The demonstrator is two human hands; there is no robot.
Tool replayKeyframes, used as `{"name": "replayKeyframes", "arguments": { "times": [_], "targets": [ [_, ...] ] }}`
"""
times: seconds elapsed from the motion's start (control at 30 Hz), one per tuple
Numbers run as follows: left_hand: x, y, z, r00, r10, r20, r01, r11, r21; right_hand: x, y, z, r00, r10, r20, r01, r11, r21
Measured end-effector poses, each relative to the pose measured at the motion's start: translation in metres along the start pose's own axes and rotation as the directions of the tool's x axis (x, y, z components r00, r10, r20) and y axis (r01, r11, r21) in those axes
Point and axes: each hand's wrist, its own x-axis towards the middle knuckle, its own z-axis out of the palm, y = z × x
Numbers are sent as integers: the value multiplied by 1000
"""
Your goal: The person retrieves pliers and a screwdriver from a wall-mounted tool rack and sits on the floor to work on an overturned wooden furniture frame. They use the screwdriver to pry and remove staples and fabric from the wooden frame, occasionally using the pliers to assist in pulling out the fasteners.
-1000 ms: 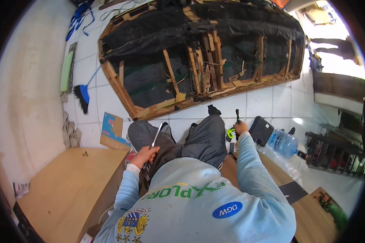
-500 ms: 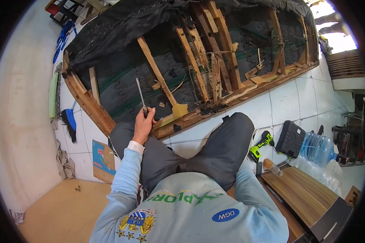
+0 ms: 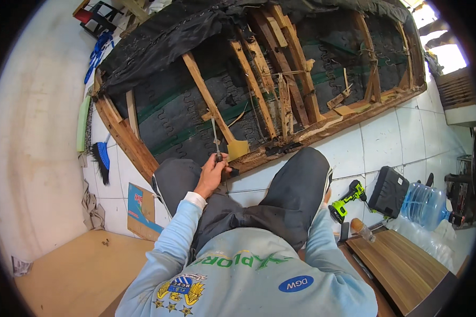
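Observation:
My left hand is closed around the dark handle of a screwdriver, its long metal shaft pointing up and away from me. It hangs over the near edge of an upturned sofa frame, with the shaft beside a slanted wooden slat and a yellowish corner piece. Whether the tip touches anything cannot be made out. Just a sliver of my right hand shows past my right knee; its fingers are hidden.
Torn black cloth drapes the frame's far side. To the right lie a green cordless drill, a black case, a large water bottle and a wood-grain board. Leftward are a blue brush and cardboard.
My left hand has moved to the right with the screwdriver, bringing the shaft from the dark backing to beside the slanted slat. The whole view has shifted slightly.

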Motion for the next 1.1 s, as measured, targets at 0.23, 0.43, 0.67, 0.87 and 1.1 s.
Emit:
{"name": "replayKeyframes", "arguments": {
  "times": [0.23,0.43,0.67,0.87,1.1],
  "targets": [
    [-11,22,39,999,-15,-48,12,998,-66,-109,-334,-40,784,-620,-14,573,715,400],
    [17,53,85,995,95,-35,-99,987,-125,-220,-380,11,234,-747,622,713,567,413],
    [56,69,64,937,348,-43,-339,930,142,-201,-380,-7,355,-863,360,777,486,400],
    [144,117,-9,527,628,-572,-412,778,475,-15,-221,-43,910,-384,-157,402,910,103],
    [228,150,-6,438,368,-820,-167,930,327,7,24,38,978,160,132,-155,987,-50]
  ]
}}
